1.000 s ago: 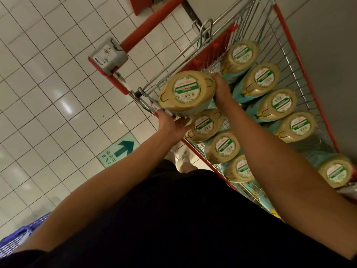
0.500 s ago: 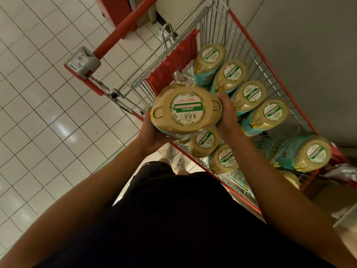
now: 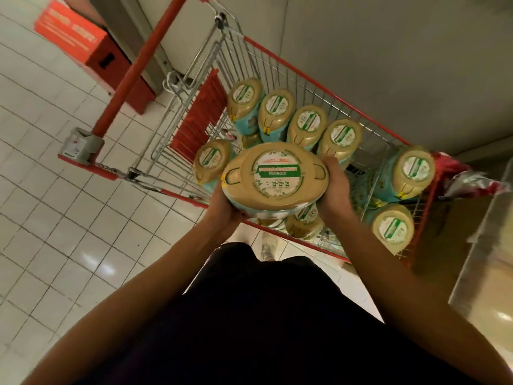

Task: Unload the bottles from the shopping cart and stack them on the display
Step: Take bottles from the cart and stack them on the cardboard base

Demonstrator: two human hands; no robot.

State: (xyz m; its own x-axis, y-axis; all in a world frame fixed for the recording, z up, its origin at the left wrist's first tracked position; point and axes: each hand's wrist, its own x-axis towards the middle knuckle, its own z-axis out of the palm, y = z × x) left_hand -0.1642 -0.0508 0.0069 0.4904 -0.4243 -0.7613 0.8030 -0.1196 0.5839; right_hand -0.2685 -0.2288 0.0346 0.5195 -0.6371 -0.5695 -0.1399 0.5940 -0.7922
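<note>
Head view looks down on the shopping cart (image 3: pixel 319 85), just beyond and below my grip, with the other bottles (image 3: pixel 277 107) packed upright in it beneath and to either side. The bottle (image 3: pixel 274 179) I am unloading is raised above them, cap toward me, clamped between my left grip (image 3: pixel 222 207), curled under its left side, and my right grip (image 3: pixel 333 187), wrapped round its right. It looks heavy, so I should keep both palms low, hold it level, and turn smoothly toward the display.
</note>
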